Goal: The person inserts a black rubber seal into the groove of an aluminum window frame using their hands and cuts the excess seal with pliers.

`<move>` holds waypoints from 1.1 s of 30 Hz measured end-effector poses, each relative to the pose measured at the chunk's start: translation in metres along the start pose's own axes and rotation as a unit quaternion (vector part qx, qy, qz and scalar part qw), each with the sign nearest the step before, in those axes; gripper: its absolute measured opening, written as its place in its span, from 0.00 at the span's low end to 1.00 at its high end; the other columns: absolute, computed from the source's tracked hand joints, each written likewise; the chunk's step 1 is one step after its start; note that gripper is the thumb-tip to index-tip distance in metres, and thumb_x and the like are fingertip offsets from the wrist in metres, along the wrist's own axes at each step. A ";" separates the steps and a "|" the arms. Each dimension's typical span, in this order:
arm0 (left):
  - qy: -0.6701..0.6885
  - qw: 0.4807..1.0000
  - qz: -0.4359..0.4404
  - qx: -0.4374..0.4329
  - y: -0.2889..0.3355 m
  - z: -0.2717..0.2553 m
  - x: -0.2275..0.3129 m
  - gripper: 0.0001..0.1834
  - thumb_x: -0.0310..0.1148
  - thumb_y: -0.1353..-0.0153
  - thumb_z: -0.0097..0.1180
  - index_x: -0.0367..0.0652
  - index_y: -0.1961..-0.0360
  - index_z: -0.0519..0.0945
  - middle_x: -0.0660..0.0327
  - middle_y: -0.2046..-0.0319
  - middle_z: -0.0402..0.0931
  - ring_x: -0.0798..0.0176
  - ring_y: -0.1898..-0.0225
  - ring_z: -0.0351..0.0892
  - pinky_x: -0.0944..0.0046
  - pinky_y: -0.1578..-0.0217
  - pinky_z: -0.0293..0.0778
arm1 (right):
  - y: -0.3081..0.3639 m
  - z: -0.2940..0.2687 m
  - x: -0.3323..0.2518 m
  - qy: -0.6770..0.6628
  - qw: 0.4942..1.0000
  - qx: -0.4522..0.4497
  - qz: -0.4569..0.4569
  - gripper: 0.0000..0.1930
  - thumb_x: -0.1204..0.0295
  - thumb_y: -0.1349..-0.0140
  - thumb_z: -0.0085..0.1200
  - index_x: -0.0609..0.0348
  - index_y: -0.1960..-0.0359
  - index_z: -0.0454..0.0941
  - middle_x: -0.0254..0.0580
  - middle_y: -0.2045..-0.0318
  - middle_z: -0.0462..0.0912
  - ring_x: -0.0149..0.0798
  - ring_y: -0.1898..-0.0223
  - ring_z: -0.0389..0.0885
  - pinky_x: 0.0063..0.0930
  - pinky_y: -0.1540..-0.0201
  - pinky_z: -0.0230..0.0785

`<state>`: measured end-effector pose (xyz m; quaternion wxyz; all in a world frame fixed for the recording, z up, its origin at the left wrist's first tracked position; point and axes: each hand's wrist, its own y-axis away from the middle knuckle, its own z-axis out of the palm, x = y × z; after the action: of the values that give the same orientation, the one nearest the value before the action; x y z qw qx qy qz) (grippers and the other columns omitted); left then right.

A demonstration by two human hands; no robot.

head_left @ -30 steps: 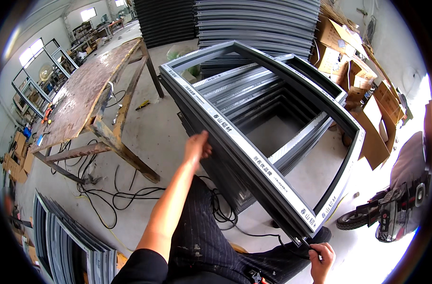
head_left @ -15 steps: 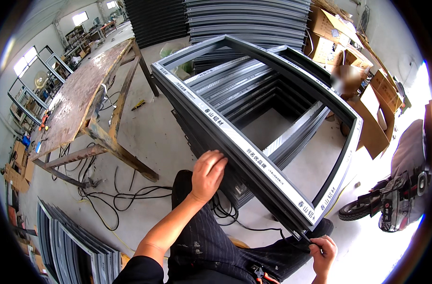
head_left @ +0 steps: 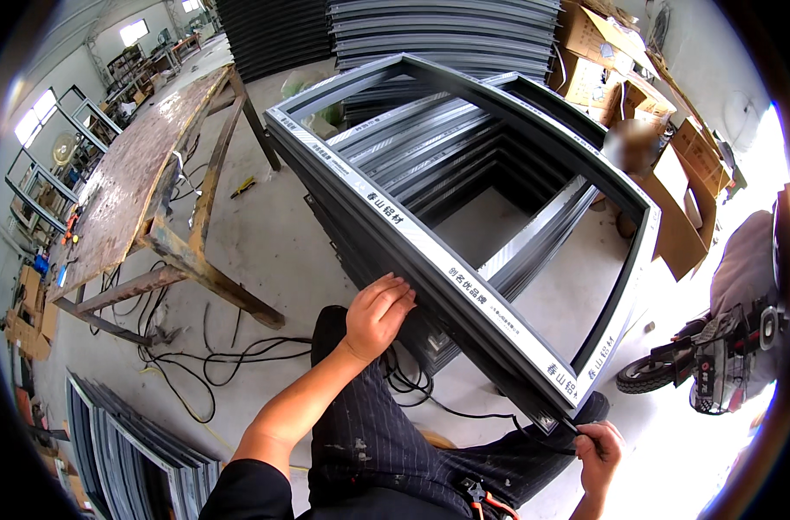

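A large dark metal window frame [head_left: 471, 296] with printed white film on its face lies on top of a stack of similar frames. Its near corner points toward my lap. My left hand [head_left: 378, 316] is closed, fingers bent together against the frame's left side edge; the fingertips are partly hidden. Just off the near corner, my right hand [head_left: 599, 449] pinches a thin black strip [head_left: 554, 449] between thumb and fingers. The strip loops from below the frame to this hand. Pliers [head_left: 480, 496] with orange handles lie against my dark striped trousers.
At left stands a worn worktable [head_left: 139, 191] with rusty legs. Black cables [head_left: 206, 357] tangle on the floor, near a yellow-handled tool [head_left: 243, 186]. More frames [head_left: 126, 442] are stacked at lower left. Cardboard boxes [head_left: 679, 204] and a two-wheeler [head_left: 715, 360] are on the right.
My right hand has shifted slightly right and up beside the frame's corner, still pinching the strip. My left hand stays at the frame's side. The whole view has moved a little.
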<state>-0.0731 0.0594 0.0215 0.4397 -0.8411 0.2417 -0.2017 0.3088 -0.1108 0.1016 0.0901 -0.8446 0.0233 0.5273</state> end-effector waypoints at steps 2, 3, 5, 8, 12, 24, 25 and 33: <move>-0.014 0.999 -0.032 -0.019 -0.005 -0.005 0.015 0.14 0.23 0.57 0.67 0.39 0.65 0.82 0.60 0.62 0.78 0.57 0.57 0.79 0.56 0.52 0.80 | 0.002 -0.001 0.002 -0.004 1.000 0.010 0.000 0.04 0.83 0.48 0.56 0.70 0.69 0.79 0.36 0.78 0.73 0.25 0.82 0.70 0.15 0.80 0.59; 0.001 1.000 -0.010 -0.021 -0.007 -0.004 0.021 0.14 0.23 0.57 0.67 0.39 0.66 0.82 0.60 0.62 0.78 0.57 0.57 0.79 0.56 0.52 0.80 | 0.003 -0.001 0.003 -0.003 1.000 0.017 0.002 0.04 0.83 0.48 0.57 0.70 0.69 0.79 0.36 0.78 0.73 0.25 0.82 0.70 0.16 0.80 0.59; 0.026 0.999 0.028 -0.035 -0.002 -0.005 0.032 0.12 0.23 0.56 0.66 0.40 0.66 0.82 0.60 0.62 0.78 0.58 0.57 0.79 0.56 0.52 0.80 | 0.005 -0.001 0.002 0.015 1.000 0.015 -0.008 0.05 0.82 0.48 0.59 0.69 0.69 0.80 0.36 0.78 0.73 0.25 0.81 0.70 0.16 0.79 0.59; 0.033 0.999 0.033 -0.012 0.004 0.003 0.029 0.12 0.26 0.52 0.60 0.40 0.64 0.83 0.59 0.60 0.76 0.59 0.54 0.78 0.58 0.51 0.79 | 0.001 0.002 -0.003 0.064 0.997 0.010 -0.051 0.06 0.80 0.49 0.61 0.68 0.69 0.80 0.36 0.78 0.74 0.26 0.79 0.70 0.17 0.77 0.59; 0.057 0.998 0.034 -0.012 0.005 0.001 0.025 0.11 0.26 0.55 0.61 0.40 0.67 0.84 0.62 0.65 0.77 0.60 0.56 0.79 0.60 0.53 0.80 | 0.002 0.002 -0.004 0.085 0.995 0.011 -0.053 0.07 0.80 0.50 0.62 0.67 0.69 0.80 0.37 0.77 0.75 0.27 0.77 0.71 0.19 0.75 0.60; 0.068 0.997 0.048 0.004 0.005 0.008 0.062 0.15 0.28 0.57 0.70 0.41 0.65 0.81 0.62 0.63 0.77 0.58 0.59 0.79 0.58 0.54 0.81 | 0.006 0.006 -0.009 0.119 0.990 0.036 -0.073 0.08 0.81 0.52 0.61 0.66 0.68 0.81 0.40 0.76 0.77 0.32 0.75 0.73 0.22 0.72 0.64; 0.072 0.996 0.046 0.006 0.004 0.009 0.062 0.15 0.29 0.57 0.70 0.41 0.66 0.82 0.62 0.64 0.77 0.59 0.59 0.79 0.58 0.54 0.81 | 0.005 0.005 -0.008 0.119 0.990 0.033 -0.073 0.08 0.81 0.52 0.61 0.66 0.68 0.81 0.40 0.76 0.77 0.33 0.75 0.74 0.23 0.72 0.64; 0.073 0.996 0.049 0.005 0.003 0.010 0.061 0.12 0.28 0.57 0.70 0.41 0.69 0.82 0.62 0.66 0.77 0.59 0.60 0.79 0.57 0.55 0.81 | 0.003 0.004 -0.004 0.116 0.990 0.032 -0.071 0.08 0.82 0.53 0.61 0.66 0.68 0.81 0.40 0.76 0.77 0.33 0.74 0.74 0.23 0.71 0.65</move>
<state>-0.0190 0.0287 0.0217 0.4341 -0.8093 0.3128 -0.2423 0.3035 -0.1137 0.1029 0.1510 -0.8961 -0.0097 0.4173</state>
